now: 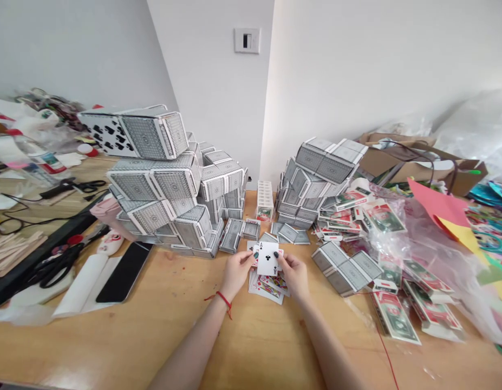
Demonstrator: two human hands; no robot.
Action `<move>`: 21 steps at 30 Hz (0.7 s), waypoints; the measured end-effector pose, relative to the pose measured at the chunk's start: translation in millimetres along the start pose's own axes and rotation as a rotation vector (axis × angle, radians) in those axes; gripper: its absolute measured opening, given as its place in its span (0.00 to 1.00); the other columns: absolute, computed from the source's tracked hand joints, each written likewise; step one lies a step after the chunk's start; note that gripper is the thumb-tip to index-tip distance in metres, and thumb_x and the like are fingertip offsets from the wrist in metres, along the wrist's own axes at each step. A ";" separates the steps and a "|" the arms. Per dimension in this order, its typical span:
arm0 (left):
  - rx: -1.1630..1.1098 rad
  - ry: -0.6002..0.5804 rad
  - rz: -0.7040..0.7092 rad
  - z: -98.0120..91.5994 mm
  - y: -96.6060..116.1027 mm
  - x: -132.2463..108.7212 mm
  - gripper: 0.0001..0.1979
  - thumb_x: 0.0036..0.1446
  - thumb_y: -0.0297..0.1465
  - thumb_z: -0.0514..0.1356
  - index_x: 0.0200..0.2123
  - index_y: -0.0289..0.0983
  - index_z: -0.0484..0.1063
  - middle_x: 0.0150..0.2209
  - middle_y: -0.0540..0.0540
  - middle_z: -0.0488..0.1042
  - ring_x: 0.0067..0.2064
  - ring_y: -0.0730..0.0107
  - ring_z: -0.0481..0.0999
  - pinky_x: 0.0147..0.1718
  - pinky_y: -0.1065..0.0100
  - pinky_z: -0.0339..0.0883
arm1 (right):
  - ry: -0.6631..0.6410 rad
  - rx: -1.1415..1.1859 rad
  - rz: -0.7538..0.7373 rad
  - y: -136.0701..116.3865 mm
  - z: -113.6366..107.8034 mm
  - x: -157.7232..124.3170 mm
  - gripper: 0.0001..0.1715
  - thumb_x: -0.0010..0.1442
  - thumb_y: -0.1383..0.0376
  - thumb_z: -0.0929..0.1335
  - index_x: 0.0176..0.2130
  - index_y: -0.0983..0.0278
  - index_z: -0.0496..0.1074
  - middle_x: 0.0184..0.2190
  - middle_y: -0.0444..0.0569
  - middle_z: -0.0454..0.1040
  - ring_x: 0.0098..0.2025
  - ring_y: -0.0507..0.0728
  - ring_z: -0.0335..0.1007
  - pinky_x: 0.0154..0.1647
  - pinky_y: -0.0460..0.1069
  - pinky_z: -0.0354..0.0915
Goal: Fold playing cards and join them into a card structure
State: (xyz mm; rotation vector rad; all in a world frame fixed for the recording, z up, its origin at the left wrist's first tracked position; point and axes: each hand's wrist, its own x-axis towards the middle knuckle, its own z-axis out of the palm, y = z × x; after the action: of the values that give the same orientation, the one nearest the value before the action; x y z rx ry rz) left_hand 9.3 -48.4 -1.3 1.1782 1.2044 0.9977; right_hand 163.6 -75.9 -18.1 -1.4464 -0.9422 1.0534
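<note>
Between my two hands is an ace of clubs playing card [268, 260], face up. My left hand [238, 271] pinches its left edge, thumb on the face. On the other side my right hand [294, 275] grips the right edge in the same way. Part of another card shows behind it. Just below, loose face cards [266, 291] lie fanned on the wooden table [186, 330]. Beyond the hands are small folded-card blocks [233, 234] with grey patterned backs, and a row of stacked card packs [265, 197].
Tall stacks of folded-card boxes rise at left [173, 184] and right [310, 181]. A joined card block [348, 268] sits right of my hand. Opened card packets [395, 317] and plastic wrap crowd the right. A phone [124, 272] and black scissors [58, 265] lie left.
</note>
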 end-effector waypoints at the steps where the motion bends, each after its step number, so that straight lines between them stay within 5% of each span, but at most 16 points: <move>1: 0.013 0.002 0.001 -0.4 -0.7 0.4 0.11 0.45 0.33 0.58 0.31 0.33 0.74 0.29 0.44 0.76 0.29 0.68 0.73 0.26 0.70 0.67 | -0.007 0.000 -0.007 -1.1 0.0 -0.6 0.22 0.47 0.49 0.66 0.27 0.68 0.71 0.21 0.47 0.71 0.21 0.52 0.63 0.20 0.45 0.59; 21: 0.127 -0.006 0.060 -4.4 -5.5 0.6 0.12 0.45 0.36 0.57 0.29 0.34 0.75 0.29 0.43 0.76 0.31 0.64 0.73 0.27 0.69 0.65 | -0.020 -0.036 -0.028 -6.4 0.5 -2.7 0.24 0.45 0.47 0.66 0.27 0.66 0.71 0.22 0.49 0.73 0.23 0.54 0.66 0.20 0.45 0.61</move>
State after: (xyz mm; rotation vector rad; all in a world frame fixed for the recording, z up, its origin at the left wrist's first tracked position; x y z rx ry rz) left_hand 4.8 -48.0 -6.7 1.3224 1.2482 0.9729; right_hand 162.3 -77.5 -11.5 -1.4508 -0.9981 1.0371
